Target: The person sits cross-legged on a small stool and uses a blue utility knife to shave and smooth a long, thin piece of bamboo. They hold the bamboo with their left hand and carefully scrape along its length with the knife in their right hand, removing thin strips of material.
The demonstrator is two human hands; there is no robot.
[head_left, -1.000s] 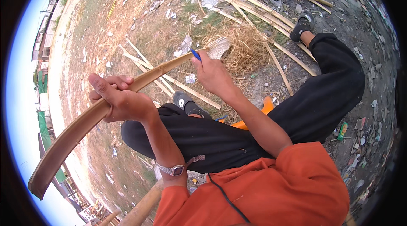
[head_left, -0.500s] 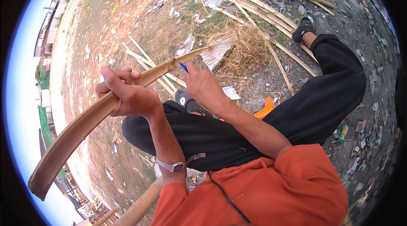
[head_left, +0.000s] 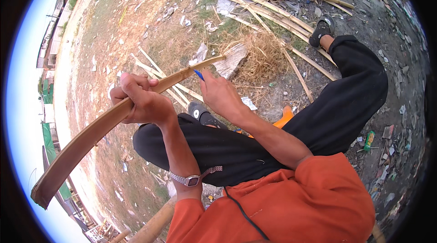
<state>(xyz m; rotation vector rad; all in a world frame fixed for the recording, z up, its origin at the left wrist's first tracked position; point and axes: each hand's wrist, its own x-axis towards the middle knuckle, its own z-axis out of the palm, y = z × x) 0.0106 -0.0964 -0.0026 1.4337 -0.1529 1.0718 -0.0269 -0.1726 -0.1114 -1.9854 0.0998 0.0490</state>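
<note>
A long split bamboo strip (head_left: 86, 134) slants from the lower left up toward the middle, its hollow side showing. My left hand (head_left: 148, 100) is closed around it midway, with the thumb over the top. Close to the strip's far part, my right hand (head_left: 221, 92) grips a slim blue pen-like thing (head_left: 199, 75). Its tip meets the strip's near edge; the rest is hidden in the fingers, so its exact kind cannot be made out.
Several bamboo strips (head_left: 284, 17) lie on the littered ground ahead, beside a heap of pale shavings (head_left: 261, 56) and a flat grey slab (head_left: 232, 62). Other thin strips (head_left: 182, 89) lie beyond my left hand. Something orange (head_left: 286, 116) shows between my legs.
My left hand has shifted slightly right, nearer my right hand. The strip's near end has risen a little. Both hands keep their grips.
</note>
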